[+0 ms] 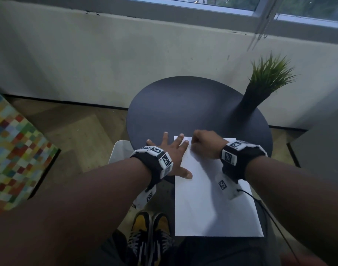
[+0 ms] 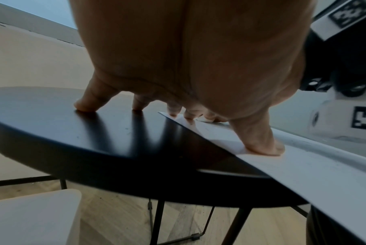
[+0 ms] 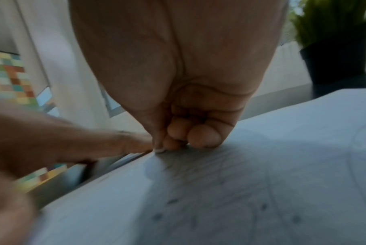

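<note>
Left hand [image 1: 170,152], fingers spread flat, pins white paper sheet [image 1: 202,208] on near side of round dark counter [image 1: 183,104] so it won't slip; right hand [image 1: 204,145], curled tight, presses far edge, prob. creasing.

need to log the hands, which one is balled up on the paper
The right hand: its curled fingers press the paper, whereas the left hand lies flat, spread.

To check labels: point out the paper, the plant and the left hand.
paper [image 1: 212,206]: head view, bare middle of the sheet.
plant [image 1: 269,73]: head view, green blades.
left hand [image 1: 170,151]: head view, back of the hand.
</note>
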A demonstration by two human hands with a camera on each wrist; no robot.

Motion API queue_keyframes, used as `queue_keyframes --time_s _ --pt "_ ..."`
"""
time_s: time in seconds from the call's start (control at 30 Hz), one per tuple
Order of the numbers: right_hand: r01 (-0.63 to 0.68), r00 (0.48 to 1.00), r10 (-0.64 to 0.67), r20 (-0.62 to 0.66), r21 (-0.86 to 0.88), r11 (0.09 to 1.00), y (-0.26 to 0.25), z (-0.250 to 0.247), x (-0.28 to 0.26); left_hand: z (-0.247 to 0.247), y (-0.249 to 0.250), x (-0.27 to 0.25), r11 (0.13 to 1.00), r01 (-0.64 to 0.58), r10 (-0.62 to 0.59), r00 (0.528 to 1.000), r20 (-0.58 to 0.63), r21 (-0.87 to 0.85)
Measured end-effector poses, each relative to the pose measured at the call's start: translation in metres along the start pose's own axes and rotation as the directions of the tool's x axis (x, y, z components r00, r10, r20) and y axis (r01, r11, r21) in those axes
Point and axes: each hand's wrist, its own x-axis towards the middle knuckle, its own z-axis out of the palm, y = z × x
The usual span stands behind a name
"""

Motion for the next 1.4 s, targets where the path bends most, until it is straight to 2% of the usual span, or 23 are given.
queue_keyframes --time_s 0.1,0.17,0.27,0.3,0.43,0.6,0.77,0.83,0.9,0.93,1.0,1.1,1.13,1.2,1.27,1.3,1.33,1.4 --pt "-0.11 0.99 0.113 -0.089 0.042 0.993 0.01 -0.008 0.008 0.0 0.001 -0.001 1.0 0.004 -0.003 1.0 0.009 -0.004" --pt "-0.066 0.996 0.066 -0.061 0.007 0.998 0.006 -0.005 0.004 -0.001 0.001 -0.002 1.0 0.002 -0.002 1.0 0.004 -0.009" --pt "0.061 0.995 -0.058 0.085 -0.03 0.998 -0.003 0.002 -0.009 0.0 0.0 -0.002 1.0 -0.001 0.001 1.0 -0.009 -0.013" --pt "0.057 0.995 -0.054 0.089 -0.029 0.998 0.0 -0.001 -0.009 -0.001 0.0 -0.002 1.0 -0.002 0.002 1.0 -0.006 -0.01" --pt "-0.103 0.992 0.104 -0.065 0.013 0.995 0.014 -0.01 0.002 -0.002 0.001 -0.002 1.0 -0.004 0.004 1.0 0.01 0.01" --pt "0.03 0.999 -0.029 0.03 -0.014 0.999 0.002 0.002 -0.009 -0.003 0.002 -0.003 1.0 -0.007 0.007 1.0 -0.002 0.013" --pt "-0.105 0.991 0.104 -0.083 -0.001 0.994 0.027 -0.013 -0.01 -0.004 0.001 -0.001 1.0 -0.009 0.009 1.0 0.018 0.03" --pt "-0.014 0.999 0.013 -0.042 -0.021 1.0 0.014 -0.005 -0.017 -0.004 0.0 -0.001 1.0 -0.012 0.012 1.0 0.006 0.019" --pt "0.135 0.988 -0.131 0.08 -0.04 0.99 0.0 0.008 -0.026 -0.003 0.0 -0.001 1.0 -0.018 0.018 1.0 -0.016 0.009" --pt "0.164 0.981 -0.158 0.111 -0.047 0.985 -0.002 0.01 -0.028 -0.002 0.001 -0.001 1.0 -0.019 0.019 1.0 -0.02 0.01" --pt "0.097 0.994 -0.094 0.056 -0.05 0.994 0.007 0.002 -0.019 -0.002 0.001 0.0 1.0 -0.011 0.012 1.0 -0.01 0.025" --pt "-0.128 0.987 0.128 -0.094 0.012 0.992 0.026 -0.008 -0.007 -0.002 0.0 0.001 0.999 -0.002 0.001 1.0 0.007 0.037" --pt "-0.129 0.986 0.13 -0.107 0.017 0.992 0.025 -0.006 -0.008 -0.002 0.0 0.001 0.999 -0.004 0.004 1.0 0.006 0.039" --pt "-0.008 0.999 0.008 -0.045 0.005 1.0 0.011 0.002 -0.018 -0.002 0.0 0.0 0.999 -0.012 0.012 1.0 -0.004 0.032" --pt "0.143 0.988 -0.141 0.063 -0.02 0.99 -0.002 0.012 -0.031 -0.001 -0.001 0.001 0.999 -0.023 0.024 1.0 -0.021 0.024" --pt "0.165 0.984 -0.162 0.075 -0.034 0.986 -0.001 0.011 -0.032 0.0 -0.001 0.001 0.999 -0.024 0.025 0.999 -0.023 0.025" --pt "0.134 0.99 -0.132 0.044 -0.042 0.99 0.004 0.007 -0.029 0.0 -0.001 0.002 0.999 -0.02 0.021 1.0 -0.021 0.027" --pt "-0.016 0.998 0.015 -0.053 -0.028 0.999 0.02 -0.004 -0.015 0.0 0.0 0.002 0.999 -0.01 0.01 1.0 -0.005 0.032"
